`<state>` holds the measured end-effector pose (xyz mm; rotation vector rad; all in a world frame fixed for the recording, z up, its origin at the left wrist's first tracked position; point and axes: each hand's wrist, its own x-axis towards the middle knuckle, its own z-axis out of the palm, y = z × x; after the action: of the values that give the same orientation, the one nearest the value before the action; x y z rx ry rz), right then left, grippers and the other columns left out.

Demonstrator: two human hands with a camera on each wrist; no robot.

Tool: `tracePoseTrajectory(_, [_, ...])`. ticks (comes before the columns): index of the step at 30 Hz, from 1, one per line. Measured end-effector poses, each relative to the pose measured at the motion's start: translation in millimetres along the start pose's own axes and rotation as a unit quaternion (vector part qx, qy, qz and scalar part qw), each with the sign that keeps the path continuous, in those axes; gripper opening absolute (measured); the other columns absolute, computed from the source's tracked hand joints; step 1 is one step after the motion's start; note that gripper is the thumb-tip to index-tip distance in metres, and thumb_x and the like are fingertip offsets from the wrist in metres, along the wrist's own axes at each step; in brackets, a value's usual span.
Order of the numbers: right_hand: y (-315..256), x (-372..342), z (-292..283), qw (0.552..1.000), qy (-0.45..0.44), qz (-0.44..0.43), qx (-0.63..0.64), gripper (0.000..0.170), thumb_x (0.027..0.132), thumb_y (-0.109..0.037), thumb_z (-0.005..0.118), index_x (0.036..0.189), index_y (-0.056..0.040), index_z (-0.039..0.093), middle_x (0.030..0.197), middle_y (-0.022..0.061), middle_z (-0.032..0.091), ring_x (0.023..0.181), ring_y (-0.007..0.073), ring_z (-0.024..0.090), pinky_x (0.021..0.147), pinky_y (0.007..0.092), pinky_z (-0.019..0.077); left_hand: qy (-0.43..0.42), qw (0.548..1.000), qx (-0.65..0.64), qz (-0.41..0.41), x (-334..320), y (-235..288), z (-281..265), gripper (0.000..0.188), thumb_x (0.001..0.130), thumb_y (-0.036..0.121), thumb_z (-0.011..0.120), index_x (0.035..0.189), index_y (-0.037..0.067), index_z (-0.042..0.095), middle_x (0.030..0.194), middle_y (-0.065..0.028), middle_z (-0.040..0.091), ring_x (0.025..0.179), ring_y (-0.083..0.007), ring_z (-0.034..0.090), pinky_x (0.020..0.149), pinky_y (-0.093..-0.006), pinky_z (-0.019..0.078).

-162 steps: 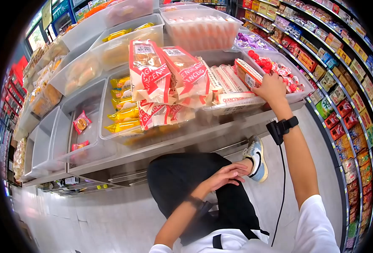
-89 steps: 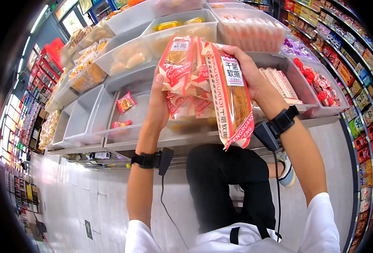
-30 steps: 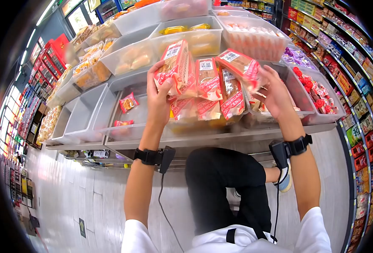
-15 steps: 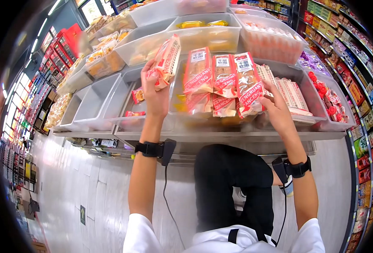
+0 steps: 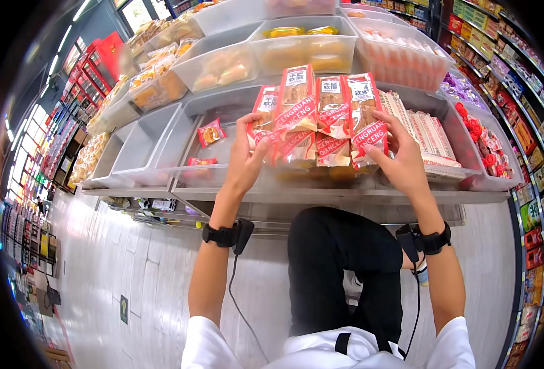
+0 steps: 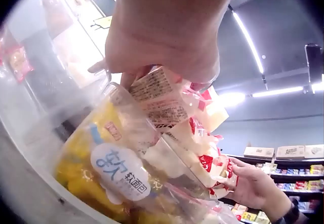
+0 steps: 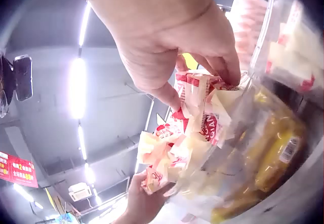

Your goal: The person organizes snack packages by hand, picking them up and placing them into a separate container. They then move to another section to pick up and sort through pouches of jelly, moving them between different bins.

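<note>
Red-and-cream bread packs stand side by side in the head view, over a bin of yellow packs (image 6: 86, 183). My left hand (image 5: 247, 157) grips the leftmost pack (image 5: 263, 117), fingers on its left side and thumb in front. Beside it a taller pack (image 5: 297, 98) rises above the others. At the right end of the row, my right hand (image 5: 401, 154) holds the rightmost pack (image 5: 364, 111) between thumb and fingers. A middle pack (image 5: 332, 104) stands between them. In the right wrist view the right hand (image 7: 177, 47) pinches a pack's edge.
Right of the row, a bin holds long cream packs (image 5: 428, 141), with red-wrapped sweets (image 5: 487, 150) beyond. To the left, a bin holds two small red packs (image 5: 211, 132). Filled bins (image 5: 302, 52) rise behind. Stocked shelves (image 5: 533, 203) line the right side.
The left hand has brought its raised pack down and right, to the left end of the row. The right hand stays at the rightmost pack. Earlier, that hand held a tilted pack above the row.
</note>
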<state>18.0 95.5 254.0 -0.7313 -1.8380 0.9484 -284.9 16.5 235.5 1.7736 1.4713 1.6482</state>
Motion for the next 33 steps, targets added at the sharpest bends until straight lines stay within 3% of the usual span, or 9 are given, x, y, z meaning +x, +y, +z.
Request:
tracePoseTrajectory(4, [-6, -3, -4, 0.999, -0.002, -0.003, -0.048, 0.059, 0.085, -0.011, 0.071, 0.139, -0.0062, 0.047, 0.122, 0.0161, 0.063, 0.108, 0.0195, 0.064, 0.091, 0.0323, 0.0521, -0.130, 0.960, 0.208, -0.132, 5, -6, -17, 0.060, 0.092, 0.031, 0.061, 0.142, 0.008, 0.036, 0.124, -0.0126, 0.058, 0.102, -0.0167, 0.060, 0.104, -0.0536, 0.0337])
tracePoseTrajectory(7, [-4, -5, -7, 0.997, -0.017, -0.024, -0.066, 0.061, 0.085, -0.014, 0.072, 0.140, -0.0084, 0.047, 0.126, 0.0158, 0.062, 0.112, 0.0241, 0.063, 0.095, 0.0359, 0.0506, -0.098, 0.961, 0.257, -0.037, 9, -17, -13, 0.069, 0.092, 0.040, 0.061, 0.148, 0.010, 0.032, 0.122, -0.0134, 0.061, 0.098, -0.0217, 0.060, 0.105, -0.0649, 0.0243])
tracePoseTrajectory(8, [-3, -6, -8, 0.997, -0.014, -0.031, -0.069, 0.062, 0.084, -0.016, 0.072, 0.141, -0.0089, 0.046, 0.127, 0.0162, 0.062, 0.115, 0.0269, 0.062, 0.098, 0.0375, 0.0490, -0.099, 0.961, 0.257, -0.036, 8, -18, -13, 0.069, 0.092, 0.040, 0.061, 0.148, 0.010, 0.032, 0.122, -0.0134, 0.061, 0.098, -0.0217, 0.060, 0.105, -0.0649, 0.0243])
tracePoseTrajectory(10, [-1, -7, -12, 0.997, -0.008, -0.036, -0.074, 0.063, 0.084, -0.017, 0.072, 0.141, -0.0095, 0.046, 0.129, 0.0166, 0.061, 0.118, 0.0296, 0.061, 0.100, 0.0392, 0.0474, -0.135, 0.942, 0.281, -0.123, 11, -2, -10, 0.064, 0.097, 0.029, 0.056, 0.149, 0.006, 0.028, 0.112, -0.0235, 0.065, 0.096, -0.0240, 0.064, 0.088, -0.0341, 0.0464])
tracePoseTrajectory(14, [-3, -5, -15, 0.989, -0.019, -0.055, -0.136, 0.070, 0.082, -0.021, 0.074, 0.144, -0.0095, 0.043, 0.135, 0.0195, 0.058, 0.125, 0.0343, 0.056, 0.105, 0.0399, 0.0433, -0.114, 0.947, 0.299, -0.001, 15, -31, -9, 0.065, 0.099, 0.028, 0.055, 0.151, 0.007, 0.023, 0.113, -0.0232, 0.065, 0.105, -0.0255, 0.063, 0.091, -0.0345, 0.0458])
tracePoseTrajectory(17, [-4, -6, -14, 0.989, -0.025, -0.042, -0.137, 0.072, 0.083, -0.021, 0.073, 0.146, -0.0104, 0.040, 0.139, 0.0200, 0.055, 0.131, 0.0342, 0.052, 0.107, 0.0413, 0.0423, -0.152, 0.953, 0.204, -0.163, 17, -5, -8, 0.072, 0.096, 0.035, 0.059, 0.152, 0.006, 0.026, 0.143, -0.0230, 0.048, 0.136, -0.0366, 0.043, 0.114, -0.0466, 0.0285])
tracePoseTrajectory(21, [11, -4, -28, 0.978, 0.064, -0.123, -0.158, 0.072, 0.084, -0.028, 0.074, 0.145, -0.0087, 0.042, 0.134, 0.0219, 0.058, 0.130, 0.0319, 0.052, 0.104, 0.0401, 0.0426, -0.114, 0.972, 0.205, 0.005, 17, -22, -19, 0.059, 0.099, 0.024, 0.054, 0.148, 0.000, 0.033, 0.140, -0.0231, 0.049, 0.133, -0.0334, 0.046, 0.111, -0.0357, 0.0320])
tracePoseTrajectory(27, [94, 23, -178, 0.957, 0.042, 0.116, -0.264, 0.063, 0.083, -0.039, 0.075, 0.131, -0.0023, 0.055, 0.123, 0.0206, 0.064, 0.112, 0.0287, 0.064, 0.093, 0.0374, 0.0506, -0.106, 0.982, 0.155, 0.029, 15, 7, -2, 0.050, 0.099, 0.016, 0.051, 0.143, -0.003, 0.038, 0.139, -0.0233, 0.050, 0.132, -0.0292, 0.048, 0.110, -0.0378, 0.0350])
tracePoseTrajectory(33, [80, 41, -140, 0.942, 0.035, 0.209, -0.259, 0.098, 0.067, -0.064, 0.080, 0.134, 0.0021, 0.052, 0.122, 0.0279, 0.062, 0.111, 0.0324, 0.064, 0.093, 0.0389, 0.0507, -0.028, 0.969, 0.236, 0.072, 7, -38, 6, 0.043, 0.098, 0.011, 0.053, 0.136, -0.006, 0.044, 0.130, -0.0232, 0.057, 0.121, -0.0319, 0.056, 0.102, -0.0357, 0.0407])
